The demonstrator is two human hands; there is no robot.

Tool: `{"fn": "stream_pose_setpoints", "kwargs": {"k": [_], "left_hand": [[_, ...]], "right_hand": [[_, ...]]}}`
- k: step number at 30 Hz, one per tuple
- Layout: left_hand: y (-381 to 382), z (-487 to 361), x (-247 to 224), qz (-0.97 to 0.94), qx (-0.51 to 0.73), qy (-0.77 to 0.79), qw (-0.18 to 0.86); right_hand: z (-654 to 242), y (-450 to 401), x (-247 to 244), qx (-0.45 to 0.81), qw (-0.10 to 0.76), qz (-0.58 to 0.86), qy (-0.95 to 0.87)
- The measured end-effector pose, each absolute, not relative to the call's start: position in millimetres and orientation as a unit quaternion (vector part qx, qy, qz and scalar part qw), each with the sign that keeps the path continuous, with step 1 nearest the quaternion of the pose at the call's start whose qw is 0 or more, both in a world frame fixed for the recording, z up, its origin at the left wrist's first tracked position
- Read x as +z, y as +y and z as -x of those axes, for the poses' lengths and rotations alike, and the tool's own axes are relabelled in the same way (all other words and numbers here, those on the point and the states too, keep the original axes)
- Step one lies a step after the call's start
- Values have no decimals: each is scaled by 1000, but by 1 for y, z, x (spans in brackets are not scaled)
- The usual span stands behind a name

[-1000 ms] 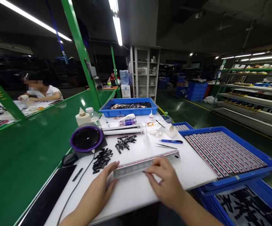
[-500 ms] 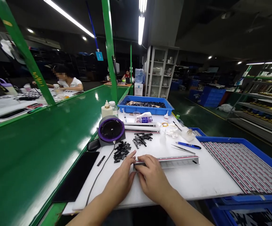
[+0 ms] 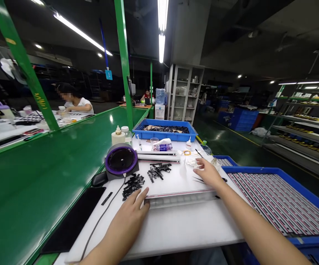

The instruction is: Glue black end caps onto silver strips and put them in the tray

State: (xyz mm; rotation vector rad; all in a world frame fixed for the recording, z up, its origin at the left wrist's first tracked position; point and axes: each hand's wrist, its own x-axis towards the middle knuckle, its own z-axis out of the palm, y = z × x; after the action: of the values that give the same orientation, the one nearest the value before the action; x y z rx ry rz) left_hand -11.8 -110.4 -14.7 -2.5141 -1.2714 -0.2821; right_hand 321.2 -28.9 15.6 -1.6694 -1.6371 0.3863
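Note:
A long pale strip with a red line (image 3: 180, 198) lies across the white work board (image 3: 176, 228). My left hand (image 3: 129, 213) rests at the strip's left end, thumb and fingers touching it, the fingers apart. My right hand (image 3: 207, 172) hovers over the board's right side near the crumpled white tissue (image 3: 192, 162), above the tweezers (image 3: 198, 180); its fingers are apart and nothing shows between them. Small black pieces lie in two piles, one (image 3: 133, 186) by the left hand and one (image 3: 158, 171) farther back. A single black piece (image 3: 107, 198) lies at the left.
A round purple-rimmed device (image 3: 121, 160) with a cable stands at the back left, beside bottles (image 3: 118, 137). Blue trays stand at the back (image 3: 165, 137) and right (image 3: 267, 170). A co-worker (image 3: 78, 103) sits beyond the green partition (image 3: 38, 176).
My right hand has left the strip's left end and moved right and forward toward the tissue. My left hand stays at the strip. The view has shifted slightly.

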Motion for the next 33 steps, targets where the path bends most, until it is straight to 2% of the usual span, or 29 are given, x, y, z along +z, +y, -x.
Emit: {"fn": "stream_pose_setpoints", "kwargs": {"k": [8,14,16,20,22,33], "left_hand": [[-113,12,-15,851,-108,-506,87],[-113,12,-10,856,-136,-489,93],[-112,12,-8,853,-141,-492,102],[-112,11,-9,841,-150,-512,91],[-113,12,-12,837,-165,-516,74],[-110,9,-9,807,-190,-559,7]], "right_hand": [[-290,11,9,213,311,592,-712],[-271,11,24,235,357,552,-716],[-255,5,32,291,401,508,-705],[-217,-11,33,506,520,340,-599],[-204,-18,28,564,554,278,-546],[-219,-42,24,737,541,196,-355]]}}
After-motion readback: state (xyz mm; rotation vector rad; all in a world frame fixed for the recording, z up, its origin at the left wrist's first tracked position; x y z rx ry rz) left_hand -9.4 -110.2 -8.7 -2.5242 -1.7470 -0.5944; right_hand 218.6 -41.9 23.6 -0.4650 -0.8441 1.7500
